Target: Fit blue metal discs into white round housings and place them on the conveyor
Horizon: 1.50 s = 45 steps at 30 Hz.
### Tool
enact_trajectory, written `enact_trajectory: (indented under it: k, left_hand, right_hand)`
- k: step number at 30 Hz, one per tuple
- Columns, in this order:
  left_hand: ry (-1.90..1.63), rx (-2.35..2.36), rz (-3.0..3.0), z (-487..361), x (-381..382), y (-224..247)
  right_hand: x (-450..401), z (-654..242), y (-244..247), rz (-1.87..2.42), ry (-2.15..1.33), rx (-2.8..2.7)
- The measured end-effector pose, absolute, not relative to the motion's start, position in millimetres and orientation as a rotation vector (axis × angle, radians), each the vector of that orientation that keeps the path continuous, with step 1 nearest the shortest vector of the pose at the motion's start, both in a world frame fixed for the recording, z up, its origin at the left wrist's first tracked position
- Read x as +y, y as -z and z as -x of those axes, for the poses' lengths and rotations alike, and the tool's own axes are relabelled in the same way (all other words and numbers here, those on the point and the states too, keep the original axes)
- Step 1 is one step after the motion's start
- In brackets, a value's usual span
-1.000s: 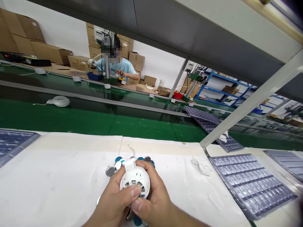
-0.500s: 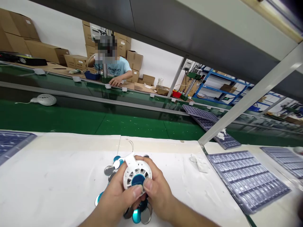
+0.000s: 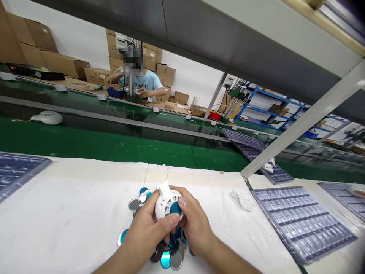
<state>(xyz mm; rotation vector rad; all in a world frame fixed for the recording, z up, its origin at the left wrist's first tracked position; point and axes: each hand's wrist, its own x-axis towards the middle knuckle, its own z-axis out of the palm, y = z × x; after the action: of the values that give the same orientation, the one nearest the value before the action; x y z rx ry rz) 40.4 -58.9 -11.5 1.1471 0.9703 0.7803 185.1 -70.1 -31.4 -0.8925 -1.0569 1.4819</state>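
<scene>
Both my hands hold a white round vented housing (image 3: 162, 203) above the white-covered table. A short neck and a thin wire stick out at its far end. Set on its face is a shiny blue disc (image 3: 175, 208). My left hand (image 3: 148, 228) grips the left side, its thumb by the disc's lower edge. From the right, my right hand (image 3: 198, 222) wraps the housing, thumb pressed on the disc. Under and beside the hands lie several loose round discs, some blue (image 3: 165, 259), others silver (image 3: 176, 260). The fingers behind the housing are partly hidden.
Clear plastic trays (image 3: 303, 220) lie to the right, another tray (image 3: 19, 173) at left. A crumpled white wrapper (image 3: 242, 199) is near the slanted metal post (image 3: 299, 121). Beyond runs a green conveyor (image 3: 148, 148) carrying a white housing (image 3: 50, 117). A co-worker (image 3: 149, 82) sits across.
The housing has tilted and turned in my hands, and my right thumb has shifted up over the disc. The white housing on the conveyor has moved left. The co-worker's hand has lifted.
</scene>
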Motion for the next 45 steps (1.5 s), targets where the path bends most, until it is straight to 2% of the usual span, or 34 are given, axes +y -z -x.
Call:
enact_trajectory:
  k: [5, 12, 17, 22, 31, 36, 45]
  left_hand:
    - [-0.928, 1.331, -1.386, -43, -55, 6]
    - [-0.953, 1.210, -1.877, -30, -52, 18]
    - [-1.039, 1.106, -1.597, -33, -59, 7]
    - [-0.840, 0.818, -1.282, -40, -63, 1]
    - [-1.083, 0.861, -1.645, -34, -60, 15]
    - [-1.156, 0.814, -1.719, -29, -63, 17]
    - [-1.249, 0.851, -1.848, -26, -64, 18]
  right_hand:
    - [-66, -192, 32, 0.979, -1.359, -1.055]
    - [-72, -187, 28, 0.833, -1.429, -1.111]
    - [-74, -204, 17, 0.989, -1.169, -1.227]
    - [-82, -213, 12, 1.119, -0.972, -1.351]
    - [-86, -213, 13, 1.203, -0.844, -1.532]
    - [-93, -215, 8, 1.168, -0.897, -1.700]
    - [-100, -225, -10, 1.245, -0.796, -1.890]
